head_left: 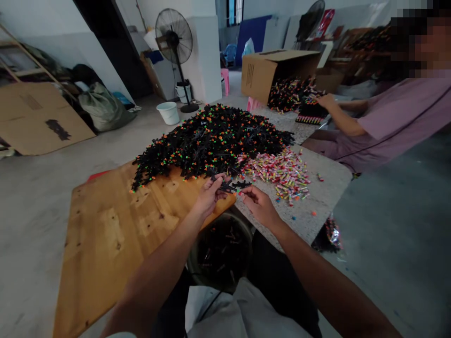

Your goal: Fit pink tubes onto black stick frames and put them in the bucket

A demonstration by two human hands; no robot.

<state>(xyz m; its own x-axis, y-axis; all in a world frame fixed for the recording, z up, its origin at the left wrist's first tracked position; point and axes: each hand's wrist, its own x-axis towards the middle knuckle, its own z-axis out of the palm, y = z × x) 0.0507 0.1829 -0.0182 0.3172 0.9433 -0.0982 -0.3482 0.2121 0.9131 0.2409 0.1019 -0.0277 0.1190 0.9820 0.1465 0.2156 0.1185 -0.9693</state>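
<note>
My left hand (210, 193) is closed around a black plastic toy gun (227, 187), held just above the table edge. The fingers of my right hand (256, 203) pinch a small red-ended piece at the gun's green-tipped front; its kind is too small to make out. Another black toy gun (242, 185) lies just beyond my hands. A large heap of black toy guns (211, 136) with orange and green tips rises behind them. Right of it spreads a pile of small colourful wrapped tubes (278, 169). Below my hands stands a round tub (221, 253) with dark pieces in it.
A wooden board (116, 225) lies left, beside a grey speckled tabletop (327, 173). At right, a co-worker (387, 117) handles pieces near a cardboard box (259, 77) tipped on its side. A standing fan (173, 37) and a white bucket (168, 113) stand behind.
</note>
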